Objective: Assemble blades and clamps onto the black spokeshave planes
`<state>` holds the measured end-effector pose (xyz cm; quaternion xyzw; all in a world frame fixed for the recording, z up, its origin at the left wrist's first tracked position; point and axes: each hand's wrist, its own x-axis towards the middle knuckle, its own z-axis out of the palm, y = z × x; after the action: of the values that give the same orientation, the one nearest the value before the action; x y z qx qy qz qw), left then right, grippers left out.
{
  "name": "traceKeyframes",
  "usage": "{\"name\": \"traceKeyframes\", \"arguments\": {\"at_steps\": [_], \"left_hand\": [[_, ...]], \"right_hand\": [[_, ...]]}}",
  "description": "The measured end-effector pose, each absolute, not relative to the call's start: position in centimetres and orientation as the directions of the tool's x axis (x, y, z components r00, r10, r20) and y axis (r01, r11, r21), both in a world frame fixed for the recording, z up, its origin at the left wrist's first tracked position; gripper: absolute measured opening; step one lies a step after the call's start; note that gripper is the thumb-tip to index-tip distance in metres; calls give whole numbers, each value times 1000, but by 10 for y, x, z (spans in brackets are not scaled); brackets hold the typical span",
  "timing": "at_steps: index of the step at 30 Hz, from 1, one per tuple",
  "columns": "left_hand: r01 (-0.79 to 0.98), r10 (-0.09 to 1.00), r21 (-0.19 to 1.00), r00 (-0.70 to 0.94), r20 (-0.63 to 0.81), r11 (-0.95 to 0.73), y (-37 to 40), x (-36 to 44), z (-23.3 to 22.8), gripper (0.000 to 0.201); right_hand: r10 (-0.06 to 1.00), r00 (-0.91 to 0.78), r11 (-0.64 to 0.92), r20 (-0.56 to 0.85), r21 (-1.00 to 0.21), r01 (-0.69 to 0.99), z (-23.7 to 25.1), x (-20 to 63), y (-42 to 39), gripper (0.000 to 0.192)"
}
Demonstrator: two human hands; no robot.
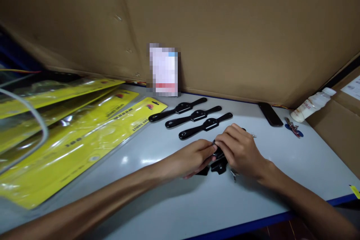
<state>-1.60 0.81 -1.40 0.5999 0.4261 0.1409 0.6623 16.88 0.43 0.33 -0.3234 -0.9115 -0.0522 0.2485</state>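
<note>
Glossy black flat-handled tool point(218, 163)

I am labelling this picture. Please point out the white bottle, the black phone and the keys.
white bottle point(311, 105), head view, middle of its body.
black phone point(270, 114), head view, centre of its face.
keys point(293, 128), head view, the bunch's middle.

desk point(157, 198): pale grey top, blue strip along the front and back edges
handled tools point(194, 116): three in a row, glossy black all over
part under the hands point(219, 165): black
small screws point(234, 174): silvery metal
packaging cards point(84, 135): bright yellow under clear shiny film, dark lettering, a small red mark near the top
cardboard wall point(225, 26): plain brown
phone point(270, 114): black
bottle point(312, 105): milky white, white cap, faint reddish print
keys point(294, 129): blue tags, red and metal bits
cable point(33, 120): pale grey, at the left
</note>
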Motion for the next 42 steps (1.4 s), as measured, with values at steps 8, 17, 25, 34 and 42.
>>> {"name": "traceKeyframes", "arguments": {"at_steps": [8, 17, 25, 34, 42], "left_hand": [[297, 675, 929, 641, -365, 220, 7, -16, -14, 40], [282, 666, 911, 622, -412, 300, 7, -18, -10, 36], [241, 624, 921, 680, -385, 305, 10, -21, -11, 41], [315, 659, 905, 621, -424, 286, 7, -18, -8, 43], [320, 622, 895, 644, -445, 310, 10, -19, -8, 40]], "right_hand": [[776, -440, 627, 452, -484, 610, 6, 162, 0, 16], [760, -491, 649, 426, -536, 540, 11, 170, 8, 17], [657, -610, 749, 444, -474, 462, 12, 182, 18, 20], [823, -474, 568, 313, -466, 679, 22, 176, 2, 17], [612, -721, 790, 325, -220, 572, 20, 179, 3, 23]]}}
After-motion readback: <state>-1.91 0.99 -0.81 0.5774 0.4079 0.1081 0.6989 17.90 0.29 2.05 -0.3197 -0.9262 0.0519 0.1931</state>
